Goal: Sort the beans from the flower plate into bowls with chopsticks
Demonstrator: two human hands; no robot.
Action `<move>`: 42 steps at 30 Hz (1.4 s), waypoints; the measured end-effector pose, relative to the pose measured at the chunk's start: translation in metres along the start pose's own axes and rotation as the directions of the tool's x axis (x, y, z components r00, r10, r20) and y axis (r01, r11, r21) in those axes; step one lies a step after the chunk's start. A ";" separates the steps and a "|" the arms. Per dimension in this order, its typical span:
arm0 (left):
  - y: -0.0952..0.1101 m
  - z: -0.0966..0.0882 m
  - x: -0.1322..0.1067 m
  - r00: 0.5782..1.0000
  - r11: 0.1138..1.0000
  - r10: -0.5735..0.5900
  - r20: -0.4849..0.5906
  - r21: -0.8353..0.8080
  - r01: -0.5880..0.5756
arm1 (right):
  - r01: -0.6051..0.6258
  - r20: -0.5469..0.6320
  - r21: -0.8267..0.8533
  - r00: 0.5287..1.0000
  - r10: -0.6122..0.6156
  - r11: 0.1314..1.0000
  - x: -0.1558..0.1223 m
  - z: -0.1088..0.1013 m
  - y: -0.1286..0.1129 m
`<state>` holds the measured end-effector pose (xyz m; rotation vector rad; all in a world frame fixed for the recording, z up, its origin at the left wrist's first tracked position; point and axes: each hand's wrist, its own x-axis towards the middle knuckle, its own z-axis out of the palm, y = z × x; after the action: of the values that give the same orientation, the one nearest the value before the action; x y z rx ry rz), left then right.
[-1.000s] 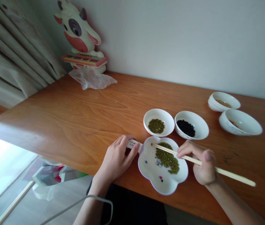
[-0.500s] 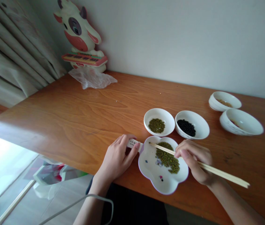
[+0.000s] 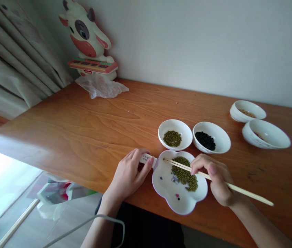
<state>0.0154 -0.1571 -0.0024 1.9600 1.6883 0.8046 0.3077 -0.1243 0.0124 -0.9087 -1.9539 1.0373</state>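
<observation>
My left hand (image 3: 127,174) is closed on a short white tab with printed text (image 3: 146,159), which looks like the handle of the flower-shaped dish (image 3: 165,187). The dish is white with a purple rim, and green mung beans (image 3: 185,175) lie in a curved heap on its upper right. In my right hand (image 3: 216,179) is a pair of wooden chopsticks (image 3: 250,195). Their tips rest inside the dish at its upper left, slightly apart, by a small dark bean. Just behind stand a white bowl of mung beans (image 3: 172,138) and a white bowl of black beans (image 3: 205,140).
Two more white bowls stand at the right: one with light brown contents (image 3: 247,113), another with reddish contents (image 3: 267,137). A cow-shaped toy keyboard (image 3: 91,44) and a clear plastic bag (image 3: 101,88) are at the back left. A grey cable (image 3: 96,216) crosses my left forearm.
The chopsticks have spread a little at the tips, and the fingers of my right hand have shifted on them. My left hand and the dish stay where they were.
</observation>
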 end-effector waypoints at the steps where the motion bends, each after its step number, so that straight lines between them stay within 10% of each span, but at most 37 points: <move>1: 0.000 0.000 0.000 1.000 1.000 -0.001 0.002 -0.001 0.001 | -0.001 -0.001 0.000 1.000 0.001 1.000 0.000 0.000 0.000; 42: -0.002 -0.001 0.000 1.000 1.000 -0.011 0.023 -0.024 0.012 | 0.043 -0.136 0.066 0.990 -0.034 0.997 -0.006 0.008 0.015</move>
<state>0.0135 -0.1569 -0.0033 1.9341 1.6677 0.7926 0.3080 -0.1255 -0.0057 -0.8768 -1.8061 0.9885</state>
